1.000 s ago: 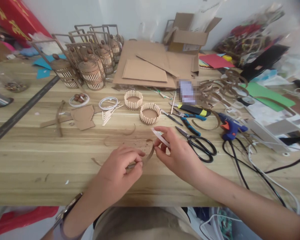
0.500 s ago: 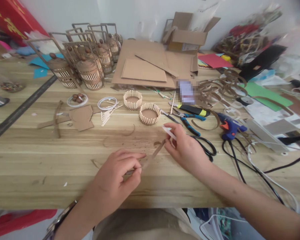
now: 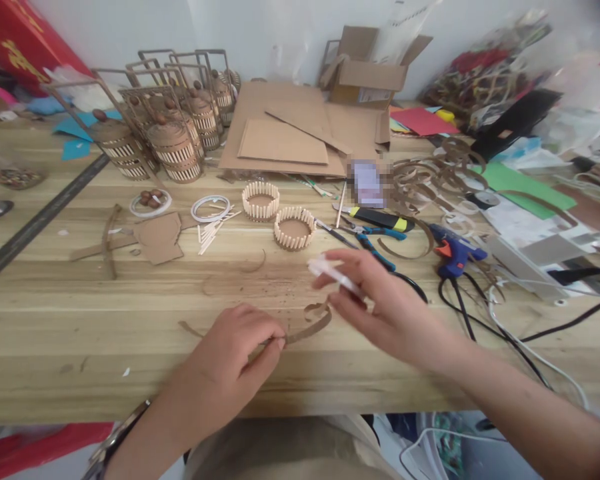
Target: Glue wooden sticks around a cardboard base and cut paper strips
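Observation:
My left hand (image 3: 245, 347) pinches a thin brown strip (image 3: 307, 331) between thumb and fingertips, low over the table; its curled far end lies to the right. Close by on the right, my right hand (image 3: 365, 293) holds a small whitish piece (image 3: 335, 275), blurred, across its fingers. The strip's curled end is just below the right fingertips. Beyond the hands stand two round cardboard bases ringed with short sticks, one at the back (image 3: 261, 201) and one nearer (image 3: 295, 229).
Pliers (image 3: 375, 252), a yellow-black cutter (image 3: 380, 219) and a blue glue gun (image 3: 457, 252) with cords lie at right. Small lidded baskets (image 3: 175, 150) stand back left. Cardboard sheets (image 3: 283, 141), loose sticks (image 3: 215, 233) and a long dark ruler (image 3: 45, 217) also lie on the table.
My right hand has let go of the strip's far end, which has dropped and curled. The whitish piece has turned in that hand. My left hand still pinches the strip.

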{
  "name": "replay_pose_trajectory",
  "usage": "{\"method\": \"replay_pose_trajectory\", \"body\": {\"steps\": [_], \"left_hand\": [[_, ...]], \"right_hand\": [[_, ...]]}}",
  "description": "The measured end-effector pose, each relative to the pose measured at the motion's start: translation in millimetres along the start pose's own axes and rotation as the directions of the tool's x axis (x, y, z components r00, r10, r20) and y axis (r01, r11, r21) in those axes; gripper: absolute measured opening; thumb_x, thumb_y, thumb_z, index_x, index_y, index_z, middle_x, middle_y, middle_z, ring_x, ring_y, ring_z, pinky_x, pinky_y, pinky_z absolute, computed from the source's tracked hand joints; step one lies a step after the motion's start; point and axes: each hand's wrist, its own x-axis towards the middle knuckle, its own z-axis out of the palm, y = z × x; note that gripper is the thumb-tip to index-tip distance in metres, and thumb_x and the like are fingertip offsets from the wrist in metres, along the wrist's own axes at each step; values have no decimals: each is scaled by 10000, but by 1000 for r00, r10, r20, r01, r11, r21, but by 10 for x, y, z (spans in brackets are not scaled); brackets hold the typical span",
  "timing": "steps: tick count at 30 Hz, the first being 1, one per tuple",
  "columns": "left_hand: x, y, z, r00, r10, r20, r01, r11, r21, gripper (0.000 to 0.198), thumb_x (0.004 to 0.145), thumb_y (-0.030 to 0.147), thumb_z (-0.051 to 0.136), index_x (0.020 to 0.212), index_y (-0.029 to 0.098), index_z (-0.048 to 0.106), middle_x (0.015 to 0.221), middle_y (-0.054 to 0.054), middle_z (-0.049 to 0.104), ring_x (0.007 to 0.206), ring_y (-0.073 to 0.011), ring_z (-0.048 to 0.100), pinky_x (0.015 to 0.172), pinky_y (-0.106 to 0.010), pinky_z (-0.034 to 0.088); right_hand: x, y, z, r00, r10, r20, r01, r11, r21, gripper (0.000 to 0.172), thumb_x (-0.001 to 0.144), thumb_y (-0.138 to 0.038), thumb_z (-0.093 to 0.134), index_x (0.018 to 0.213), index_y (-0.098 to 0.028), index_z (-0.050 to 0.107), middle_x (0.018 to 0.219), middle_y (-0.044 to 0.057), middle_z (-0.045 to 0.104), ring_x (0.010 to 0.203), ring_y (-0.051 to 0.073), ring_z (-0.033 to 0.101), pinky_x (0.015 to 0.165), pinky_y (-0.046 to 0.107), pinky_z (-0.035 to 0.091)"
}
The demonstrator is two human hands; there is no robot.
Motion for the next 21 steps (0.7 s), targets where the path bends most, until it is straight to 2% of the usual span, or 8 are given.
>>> {"method": "replay_pose_trajectory", "body": {"steps": [3, 5, 8, 12, 14, 16, 17, 21], "left_hand": [[-1, -8, -23, 999, -29, -28, 31, 999, 42, 250, 947, 236, 396, 780, 214, 581, 793, -11, 639, 814, -190, 594, 743, -321, 472], [-7, -40, -41, 996, -73, -43, 76, 994, 80, 260, 945, 229, 387, 748, 214, 557, 773, -6, 631, 786, -186, 593, 719, -313, 470], [-2, -117, -33, 993, -111, -35, 116, 978, 174, 274, 933, 199, 387, 709, 208, 544, 743, -10, 633, 765, -196, 593, 715, -331, 473], [40, -193, 93, 993, -112, -49, 122, 904, 411, 269, 920, 175, 421, 726, 182, 607, 777, -57, 656, 820, -254, 588, 764, -427, 488], [52, -194, 199, 985, -54, -164, 132, 848, 514, 197, 909, 174, 466, 839, 157, 649, 879, -98, 671, 870, -286, 582, 786, -474, 495], [44, -174, 322, 953, 84, -292, 103, 815, 571, 186, 904, 156, 487, 988, 124, 649, 1013, -140, 666, 932, -304, 578, 808, -491, 507], [34, -161, 385, 938, 158, -308, 56, 809, 585, 200, 909, 142, 483, 1026, 113, 642, 1042, -146, 663, 943, -298, 579, 816, -483, 517], [-50, -121, 599, 942, 285, -180, -123, 788, 603, 234, 924, 85, 437, 1020, 110, 649, 997, -110, 687, 890, -254, 616, 782, -406, 564]], "right_hand": [[-23, -68, 82, 985, -9, 170, -3, 998, 70, 395, 907, -194, 502, 1290, -220, 412, 898, 18, 719, 672, 130, 666, 586, 216, 491], [-33, -26, 95, 986, 24, 166, -24, 1000, 1, 367, 912, -180, 488, 1273, -210, 432, 841, 7, 711, 714, 151, 673, 620, 234, 489], [-53, 65, 79, 988, 69, 141, -53, 992, -116, 350, 925, -183, 461, 1274, -184, 438, 891, 38, 722, 716, 166, 677, 613, 249, 479], [-86, 107, 103, 981, 109, 160, -46, 934, -355, 376, 913, -179, 460, 1288, -158, 462, 828, 52, 737, 678, 203, 695, 563, 264, 451], [-99, 98, 148, 981, 127, 150, -39, 875, -483, 388, 898, -173, 475, 1285, -154, 484, 753, 43, 732, 639, 218, 695, 525, 262, 418], [-105, 87, 201, 982, 134, 135, -35, 824, -566, 389, 882, -164, 489, 1270, -151, 505, 711, 38, 725, 607, 217, 689, 492, 253, 374], [-107, 83, 226, 982, 136, 131, -32, 804, -594, 388, 873, -157, 493, 1261, -151, 513, 698, 37, 723, 591, 213, 684, 475, 249, 347], [-106, 78, 289, 977, 164, 136, -30, 739, -673, 423, 826, -86, 478, 1239, -163, 526, 685, 37, 726, 531, 196, 662, 437, 252, 229]]}}
